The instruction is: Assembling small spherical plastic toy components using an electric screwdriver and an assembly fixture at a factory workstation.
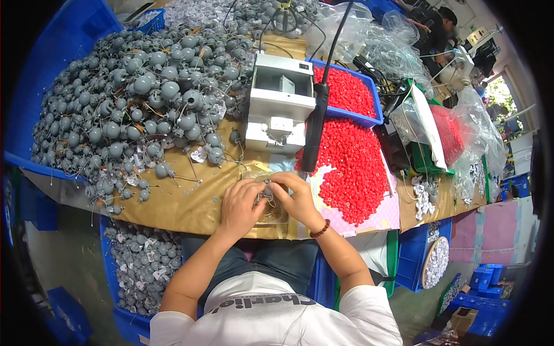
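Observation:
My left hand (239,207) and my right hand (295,199) meet at the table's front edge, fingers closed together round a small grey part (267,189). The fingers cover most of it, so its full shape is hidden. Beneath the hands lies a clear, flat square piece (281,214) on the brown table covering. A white machine (280,109) stands just beyond the fingertips. Close by on its right, a black wand-shaped tool (315,130) hangs upright from a cable. Small red plastic pieces (353,173) are heaped to the right of my right hand.
Grey balls with thin wires (144,98) form a big pile on the left, beside a blue bin wall (63,43). A blue tray (366,120) of red pieces stands behind the red heap. Another blue bin (109,254) sits below the table. A person (444,26) is at the far right.

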{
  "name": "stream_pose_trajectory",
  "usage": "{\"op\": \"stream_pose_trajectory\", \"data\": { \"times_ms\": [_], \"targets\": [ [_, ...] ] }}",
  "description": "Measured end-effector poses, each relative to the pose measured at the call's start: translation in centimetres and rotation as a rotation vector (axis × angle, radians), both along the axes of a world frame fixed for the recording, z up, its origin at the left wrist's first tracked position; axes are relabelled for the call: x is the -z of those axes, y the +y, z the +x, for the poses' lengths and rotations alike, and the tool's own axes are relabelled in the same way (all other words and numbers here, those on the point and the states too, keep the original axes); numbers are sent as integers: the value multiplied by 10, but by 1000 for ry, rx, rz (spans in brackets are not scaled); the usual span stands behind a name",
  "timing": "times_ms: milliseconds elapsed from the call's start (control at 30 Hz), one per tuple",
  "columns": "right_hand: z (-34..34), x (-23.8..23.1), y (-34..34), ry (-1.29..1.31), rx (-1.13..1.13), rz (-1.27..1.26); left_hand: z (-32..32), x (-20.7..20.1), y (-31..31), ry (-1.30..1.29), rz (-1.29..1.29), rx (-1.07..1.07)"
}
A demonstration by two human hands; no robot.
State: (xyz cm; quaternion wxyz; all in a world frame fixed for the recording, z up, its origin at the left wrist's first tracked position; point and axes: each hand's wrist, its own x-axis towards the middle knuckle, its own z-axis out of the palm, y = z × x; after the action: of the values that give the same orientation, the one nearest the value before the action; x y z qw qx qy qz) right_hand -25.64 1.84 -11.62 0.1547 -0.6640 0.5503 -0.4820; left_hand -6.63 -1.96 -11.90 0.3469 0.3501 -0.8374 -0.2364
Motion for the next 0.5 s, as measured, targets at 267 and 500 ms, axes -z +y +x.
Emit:
{"op": "stream_pose_trajectory", "data": {
  "times_ms": [267, 500],
  "targets": [
    [32, 12, -20, -488, 66, 168, 0, -2, 0, -14, 26, 4],
    [16, -7, -22, -830, -101, 312, 27, 3, 6, 301, 369, 34]
  ]
}}
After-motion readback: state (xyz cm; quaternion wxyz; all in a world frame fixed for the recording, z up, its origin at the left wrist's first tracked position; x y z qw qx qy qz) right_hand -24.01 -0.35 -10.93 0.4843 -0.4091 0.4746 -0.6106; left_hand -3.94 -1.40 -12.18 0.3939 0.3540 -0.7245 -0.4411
